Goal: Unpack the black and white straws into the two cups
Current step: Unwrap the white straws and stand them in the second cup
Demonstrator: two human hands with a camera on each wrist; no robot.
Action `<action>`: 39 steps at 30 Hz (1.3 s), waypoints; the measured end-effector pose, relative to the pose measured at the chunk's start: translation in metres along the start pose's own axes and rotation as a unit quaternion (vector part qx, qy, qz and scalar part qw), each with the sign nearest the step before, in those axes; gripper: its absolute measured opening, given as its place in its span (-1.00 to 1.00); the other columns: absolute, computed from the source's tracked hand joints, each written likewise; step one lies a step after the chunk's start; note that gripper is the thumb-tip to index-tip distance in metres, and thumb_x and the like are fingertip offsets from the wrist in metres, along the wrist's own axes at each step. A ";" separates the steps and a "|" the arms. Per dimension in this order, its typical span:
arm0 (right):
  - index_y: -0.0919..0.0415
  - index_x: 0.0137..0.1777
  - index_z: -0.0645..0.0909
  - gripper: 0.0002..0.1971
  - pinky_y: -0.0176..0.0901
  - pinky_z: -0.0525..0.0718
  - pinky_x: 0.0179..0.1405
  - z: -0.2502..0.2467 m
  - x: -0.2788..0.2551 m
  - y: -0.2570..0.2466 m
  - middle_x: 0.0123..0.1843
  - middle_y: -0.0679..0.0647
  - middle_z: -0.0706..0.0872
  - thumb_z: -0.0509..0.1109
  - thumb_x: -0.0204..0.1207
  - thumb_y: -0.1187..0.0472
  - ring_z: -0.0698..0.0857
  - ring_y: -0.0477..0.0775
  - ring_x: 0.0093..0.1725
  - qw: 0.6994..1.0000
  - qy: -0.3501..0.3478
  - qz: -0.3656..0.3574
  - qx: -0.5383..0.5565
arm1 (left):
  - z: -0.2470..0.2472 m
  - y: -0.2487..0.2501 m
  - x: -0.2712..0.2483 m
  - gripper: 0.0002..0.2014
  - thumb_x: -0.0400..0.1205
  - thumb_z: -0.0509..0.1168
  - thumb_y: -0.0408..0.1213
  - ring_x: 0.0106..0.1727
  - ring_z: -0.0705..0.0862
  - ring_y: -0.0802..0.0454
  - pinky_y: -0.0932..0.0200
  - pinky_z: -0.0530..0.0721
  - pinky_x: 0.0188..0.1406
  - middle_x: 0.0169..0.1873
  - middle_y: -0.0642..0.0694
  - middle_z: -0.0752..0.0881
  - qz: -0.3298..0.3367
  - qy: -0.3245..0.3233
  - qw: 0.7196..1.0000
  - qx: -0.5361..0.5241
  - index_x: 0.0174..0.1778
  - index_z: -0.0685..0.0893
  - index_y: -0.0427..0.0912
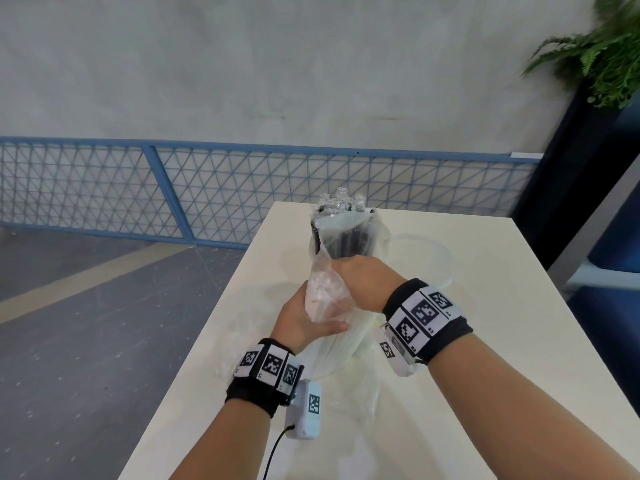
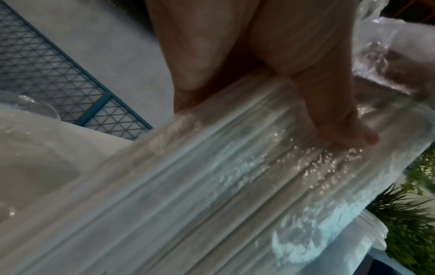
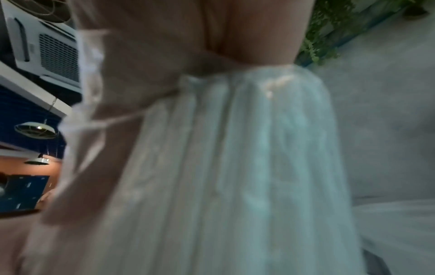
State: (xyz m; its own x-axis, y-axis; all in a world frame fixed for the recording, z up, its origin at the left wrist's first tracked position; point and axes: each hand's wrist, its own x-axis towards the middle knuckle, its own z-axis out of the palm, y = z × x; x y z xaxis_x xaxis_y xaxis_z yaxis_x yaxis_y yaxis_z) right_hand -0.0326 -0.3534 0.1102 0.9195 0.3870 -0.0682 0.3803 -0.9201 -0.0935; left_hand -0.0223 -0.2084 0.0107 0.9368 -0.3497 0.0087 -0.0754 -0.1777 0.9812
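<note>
A bundle of white straws (image 1: 343, 344) in a clear plastic bag (image 1: 325, 296) is held upright over the white table (image 1: 485, 341). My left hand (image 1: 304, 323) grips the loose bag and the bundle from the left. My right hand (image 1: 367, 278) is curled round the bundle's top from the right. The left wrist view shows the white straws (image 2: 212, 186) under crinkled plastic, with one of my fingers (image 2: 341, 121) lying on them. Blurred white straws (image 3: 247, 158) fill the right wrist view. Behind my hands, black straws (image 1: 349, 240) stand upright in clear plastic. Their base is hidden.
A clear round cup (image 1: 436, 258) sits on the table to the right of the black straws. A blue mesh fence (image 1: 173, 188) runs behind the table, and a fern (image 1: 606, 53) stands at the far right. The table's left edge drops to grey floor.
</note>
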 end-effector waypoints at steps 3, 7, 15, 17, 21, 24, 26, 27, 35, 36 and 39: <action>0.18 0.38 0.45 -0.58 -0.07 0.60 0.12 0.004 0.004 0.000 0.23 0.11 0.69 0.29 0.55 0.07 0.69 0.15 0.16 1.000 0.010 0.005 -0.019 | 0.001 -0.001 0.002 -0.33 0.19 0.66 -0.32 0.16 0.67 0.20 0.33 0.61 0.09 0.06 0.12 0.73 -0.011 0.006 1.000 -0.011 0.21 0.59 0.01; 0.17 0.30 0.50 -0.70 -0.03 0.63 0.12 0.002 0.003 0.003 0.22 0.12 0.70 0.25 0.59 0.17 0.69 0.17 0.16 0.999 0.041 -0.007 0.025 | 0.000 -0.001 0.004 -0.51 0.26 0.62 -0.33 0.11 0.72 0.07 0.32 0.62 0.07 0.00 0.00 0.77 -0.018 0.011 1.000 -0.007 0.08 0.66 -0.03; 0.04 0.34 0.55 -0.51 -0.34 0.44 0.10 -0.022 -0.002 0.017 0.25 0.04 0.70 0.51 0.40 0.10 0.63 -0.03 0.10 0.978 0.098 0.009 0.183 | -0.003 0.002 0.008 -0.47 0.26 0.63 -0.19 0.09 0.73 -0.03 0.10 0.69 0.10 0.02 -0.14 0.78 -0.036 0.022 0.999 0.001 0.13 0.64 -0.17; 0.03 0.32 0.57 -0.52 -0.35 0.45 0.16 -0.036 -0.005 0.021 0.27 -0.01 0.69 0.52 0.38 0.10 0.57 -0.15 0.06 0.971 0.133 -0.005 0.199 | -0.003 0.003 0.008 -0.51 0.29 0.61 -0.24 0.08 0.72 -0.02 0.15 0.68 0.05 0.02 -0.11 0.77 -0.046 0.030 0.998 -0.002 0.10 0.63 -0.14; 0.03 0.17 0.65 -0.62 -0.58 0.39 -0.03 -0.047 -0.008 0.026 0.05 -0.17 0.67 0.55 0.34 0.12 0.57 -0.19 -0.02 0.953 0.208 -0.008 0.221 | -0.002 0.002 0.008 -0.59 0.31 0.59 -0.30 0.02 0.71 0.11 0.37 0.64 -0.11 -0.06 0.05 0.75 -0.049 0.032 0.998 -0.020 0.01 0.62 0.00; 0.04 0.19 0.59 -0.62 -0.52 0.56 0.00 -0.032 -0.006 0.020 0.00 -0.18 0.66 0.54 0.37 0.17 0.61 -0.32 -0.09 0.895 0.282 0.021 0.344 | -0.003 -0.001 0.007 -0.60 0.32 0.58 -0.32 0.02 0.72 0.09 0.34 0.66 -0.11 -0.09 0.05 0.75 -0.044 0.048 0.997 -0.030 0.03 0.63 -0.06; 0.09 0.24 0.49 -0.56 -0.30 0.69 0.05 -0.013 -0.005 0.010 0.05 -0.12 0.69 0.53 0.38 0.15 0.69 -0.23 -0.05 0.837 0.287 0.074 0.460 | -0.004 -0.004 0.006 -0.61 0.32 0.57 -0.34 0.03 0.73 0.04 0.27 0.70 -0.07 -0.10 0.03 0.76 -0.041 0.061 0.996 -0.044 0.02 0.63 -0.10; 0.11 0.25 0.45 -0.52 -0.22 0.71 0.08 -0.003 -0.003 0.004 0.08 -0.09 0.70 0.53 0.38 0.11 0.71 -0.14 0.00 0.823 0.272 0.095 0.490 | -0.003 -0.004 0.005 -0.61 0.32 0.57 -0.33 0.00 0.73 0.06 0.34 0.70 -0.12 -0.11 0.04 0.75 -0.036 0.062 0.997 -0.041 0.02 0.63 -0.10; 0.23 0.39 0.38 -0.48 -0.10 0.57 0.19 0.025 0.014 -0.019 0.21 0.10 0.69 0.41 0.49 0.09 0.65 0.11 0.21 0.807 0.298 0.166 0.482 | 0.001 0.010 0.005 -0.46 0.30 0.60 -0.19 0.07 0.65 0.23 0.41 0.58 -0.09 -0.01 0.14 0.70 0.016 0.065 0.998 -0.016 0.15 0.54 0.04; 0.24 0.39 0.38 -0.51 -0.13 0.55 0.16 0.025 0.015 -0.020 0.20 0.09 0.69 0.39 0.51 0.11 0.64 0.11 0.21 0.803 0.305 0.169 0.483 | 0.001 0.010 0.005 -0.44 0.30 0.60 -0.16 0.09 0.64 0.22 0.41 0.55 -0.07 0.02 0.12 0.69 0.017 0.065 0.998 -0.014 0.18 0.53 0.03; 0.22 0.39 0.40 -0.56 -0.33 0.45 0.10 0.023 0.015 -0.022 0.13 -0.06 0.62 0.35 0.55 0.15 0.61 -0.03 0.18 0.790 0.313 0.156 0.503 | 0.000 0.009 0.005 -0.48 0.36 0.56 -0.20 0.02 0.62 0.21 0.46 0.54 -0.15 -0.02 0.11 0.66 0.012 0.079 0.997 -0.008 0.19 0.53 -0.04</action>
State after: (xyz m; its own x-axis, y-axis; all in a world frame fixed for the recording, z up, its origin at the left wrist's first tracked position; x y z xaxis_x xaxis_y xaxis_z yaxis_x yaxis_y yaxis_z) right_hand -0.0290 -0.3261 0.0886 0.9416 -0.2444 0.2317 0.1443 -0.3289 -0.9333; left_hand -0.0186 -0.2119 0.0198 0.9770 -0.2043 0.0607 -0.0937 -0.1556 0.9834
